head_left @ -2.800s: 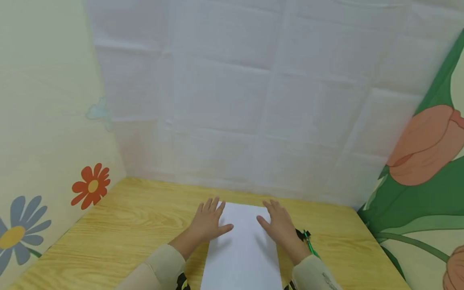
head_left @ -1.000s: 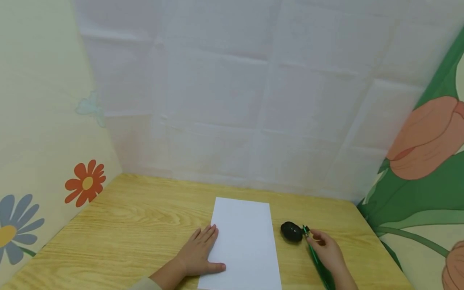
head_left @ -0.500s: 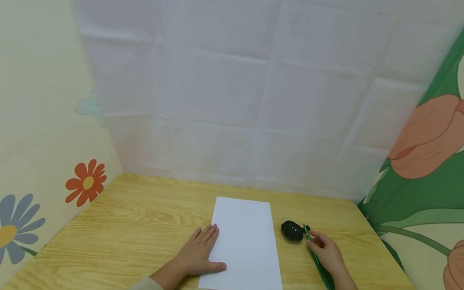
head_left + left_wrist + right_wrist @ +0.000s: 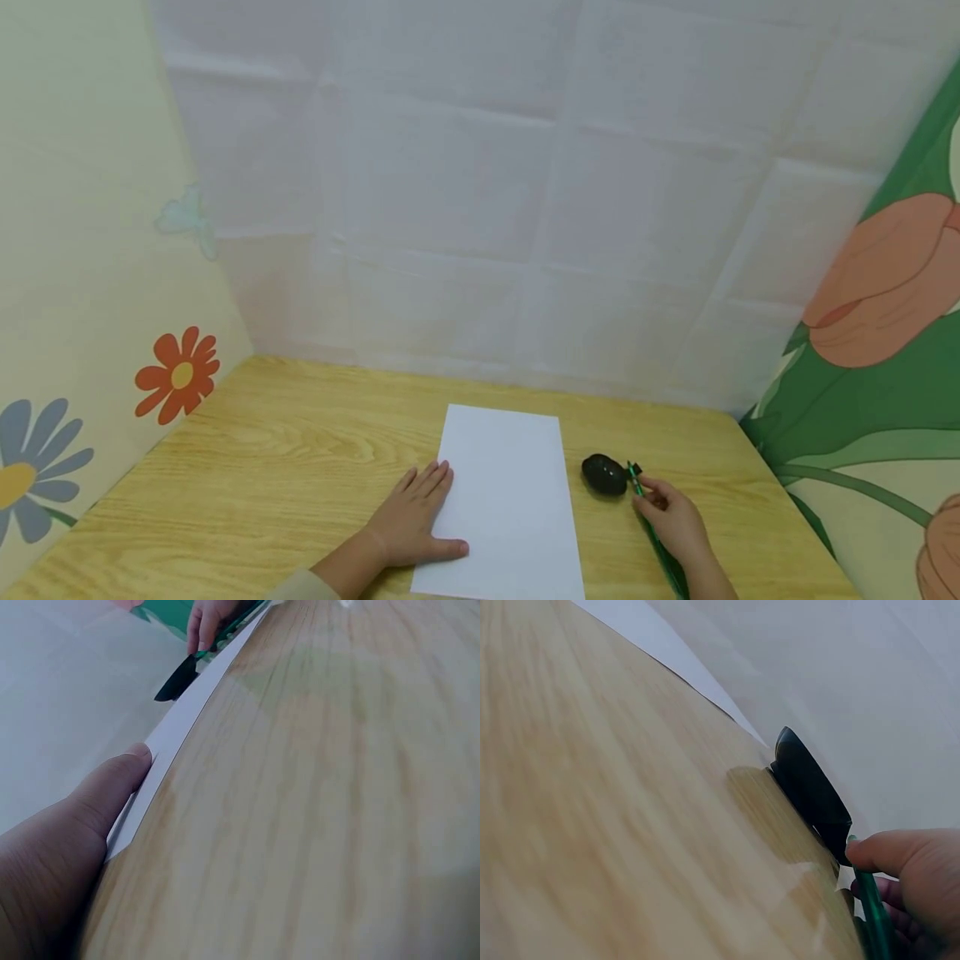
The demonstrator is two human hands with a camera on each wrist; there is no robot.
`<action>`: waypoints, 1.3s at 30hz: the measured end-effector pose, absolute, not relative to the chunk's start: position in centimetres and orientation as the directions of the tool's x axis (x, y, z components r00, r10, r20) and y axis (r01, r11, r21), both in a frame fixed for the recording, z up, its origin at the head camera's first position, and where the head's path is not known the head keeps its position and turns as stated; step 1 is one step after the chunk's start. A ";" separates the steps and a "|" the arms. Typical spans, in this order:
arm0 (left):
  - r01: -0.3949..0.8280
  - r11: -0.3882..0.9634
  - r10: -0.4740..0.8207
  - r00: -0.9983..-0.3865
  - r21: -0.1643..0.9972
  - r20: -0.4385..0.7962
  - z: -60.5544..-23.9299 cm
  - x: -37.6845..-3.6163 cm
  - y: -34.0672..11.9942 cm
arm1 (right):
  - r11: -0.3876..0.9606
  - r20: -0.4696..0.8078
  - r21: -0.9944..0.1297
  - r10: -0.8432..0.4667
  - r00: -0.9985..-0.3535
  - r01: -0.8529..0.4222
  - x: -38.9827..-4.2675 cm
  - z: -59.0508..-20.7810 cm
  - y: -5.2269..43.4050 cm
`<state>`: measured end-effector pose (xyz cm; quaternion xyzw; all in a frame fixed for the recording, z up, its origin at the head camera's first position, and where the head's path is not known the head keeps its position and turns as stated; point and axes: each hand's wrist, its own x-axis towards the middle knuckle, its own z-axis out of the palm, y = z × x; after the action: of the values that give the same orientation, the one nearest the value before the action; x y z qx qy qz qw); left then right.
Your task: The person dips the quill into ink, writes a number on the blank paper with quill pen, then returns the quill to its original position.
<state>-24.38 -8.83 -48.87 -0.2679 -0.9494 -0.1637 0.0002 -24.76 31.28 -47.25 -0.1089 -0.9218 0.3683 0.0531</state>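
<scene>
Head view: the left hand (image 4: 408, 523) lay flat, fingers straight, on the plain white paper sheet (image 4: 506, 500) near the table's (image 4: 285, 467) front edge — the right hand (image 4: 675, 521) pinched a slim green pen (image 4: 647, 515) beside a black oval object (image 4: 603, 476).

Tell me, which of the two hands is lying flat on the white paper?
The left hand: it rests flat on the paper's left edge. The right hand is off the sheet, fingers on a green pen beside a black object.

The head view looks down and forward over the whole worktop (image 4: 285, 450). Each wrist view skims low along it, close up. All three share the paper (image 4: 506, 500) and the black object (image 4: 604, 476) at 3 o'clock of it.
</scene>
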 end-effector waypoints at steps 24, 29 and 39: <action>0.501 0.804 0.508 -0.859 0.319 0.070 -48.6 -24.3 -8.8 | 0.595 0.038 -0.791 0.277 -0.960 0.141 -24.5 -45.8 30.5; 0.506 0.805 0.509 -0.857 0.310 0.080 -48.7 -24.3 -8.8 | 0.550 0.032 -0.828 0.246 -0.969 0.112 -24.3 -45.2 29.7; 0.502 0.805 0.507 -0.859 0.315 0.072 -48.7 -24.3 -8.7 | 0.525 0.033 -0.847 0.209 -0.977 0.084 -24.2 -44.7 28.7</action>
<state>-24.34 -8.72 -48.71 -0.2657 -0.9501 -0.1635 -0.0077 -24.18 28.70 -44.66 -0.0841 -0.8709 0.4798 0.0653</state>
